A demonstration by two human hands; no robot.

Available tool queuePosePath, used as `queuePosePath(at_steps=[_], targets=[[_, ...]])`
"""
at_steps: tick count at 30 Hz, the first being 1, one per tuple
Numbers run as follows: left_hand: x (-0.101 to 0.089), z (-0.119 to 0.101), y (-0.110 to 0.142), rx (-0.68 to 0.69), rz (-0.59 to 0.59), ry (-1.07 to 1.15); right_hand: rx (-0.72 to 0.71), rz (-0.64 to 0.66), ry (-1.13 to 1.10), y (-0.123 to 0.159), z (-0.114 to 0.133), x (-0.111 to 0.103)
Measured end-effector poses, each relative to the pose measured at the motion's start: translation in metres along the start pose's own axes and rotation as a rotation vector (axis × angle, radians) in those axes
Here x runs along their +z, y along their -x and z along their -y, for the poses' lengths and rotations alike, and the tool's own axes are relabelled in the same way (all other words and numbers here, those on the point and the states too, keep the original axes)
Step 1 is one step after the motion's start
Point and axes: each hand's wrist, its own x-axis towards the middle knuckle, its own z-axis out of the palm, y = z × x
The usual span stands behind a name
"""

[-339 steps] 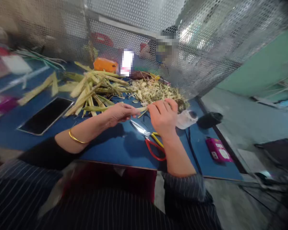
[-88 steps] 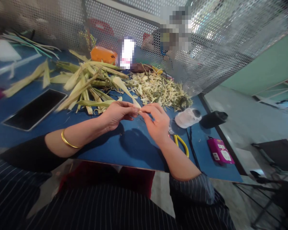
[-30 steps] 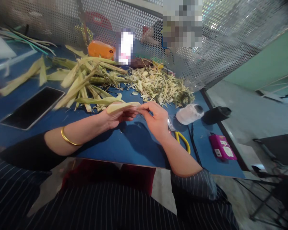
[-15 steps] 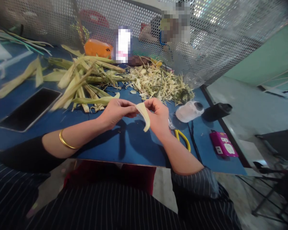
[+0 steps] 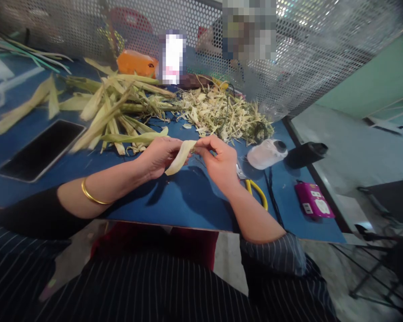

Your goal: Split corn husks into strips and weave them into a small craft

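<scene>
A pale strip of corn husk (image 5: 180, 157) curves between my two hands, above the front part of the blue table (image 5: 188, 201). Its upper end is pinched by the thumb and fingers of my right hand (image 5: 218, 158). My left hand (image 5: 161, 154) is closed behind the strip, its fingertips partly hidden by it. Just beyond the hands lie a pile of long husks (image 5: 117, 107) at left and a heap of shredded husk bits (image 5: 221, 112) at right. Yellow-handled scissors (image 5: 257, 192) rest by my right wrist.
A dark phone (image 5: 42, 150) lies at left. On the right are a white thread cone (image 5: 267, 154), a black thread cone (image 5: 305, 155) and a purple packet (image 5: 314, 200). An orange package (image 5: 137, 64) stands before the perforated metal screen (image 5: 195, 27) at the back.
The husk strip has swung left: its loose end hung down by my right hand and now crosses in front of my left fingers. My right fingers have shifted on its upper end.
</scene>
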Motion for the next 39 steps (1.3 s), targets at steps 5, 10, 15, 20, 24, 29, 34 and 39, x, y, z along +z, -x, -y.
queuePosePath(at_steps=[5,10,15,20,24,29,34,39], targets=[[-0.0001,0.0006,0.0008,0.142,-0.037,-0.107,0.024,0.005,0.003,0.0006,0.0,0.0004],[0.0028,-0.0022,0.0041,0.245,-0.064,-0.183,0.105,-0.032,-0.07,0.0015,0.0015,0.0025],[0.0049,-0.0029,0.0061,0.287,-0.084,-0.237,0.139,-0.068,-0.105,0.0014,-0.0008,0.0038],[0.0023,0.0002,0.0039,0.321,-0.05,-0.309,0.174,-0.063,-0.102,0.0011,-0.0058,0.0047],[0.0001,0.0029,0.001,0.315,-0.062,-0.303,0.178,-0.054,-0.124,0.0013,-0.0077,0.005],[0.0027,0.0011,0.001,0.195,-0.056,-0.162,0.085,-0.061,-0.051,0.0024,-0.004,0.004],[0.0056,-0.0019,0.0011,0.064,-0.079,-0.042,-0.043,-0.052,0.098,0.0033,-0.003,0.0028],[0.0006,-0.0004,-0.0019,0.007,-0.02,0.007,-0.12,-0.036,0.125,0.0031,-0.0053,0.0019]])
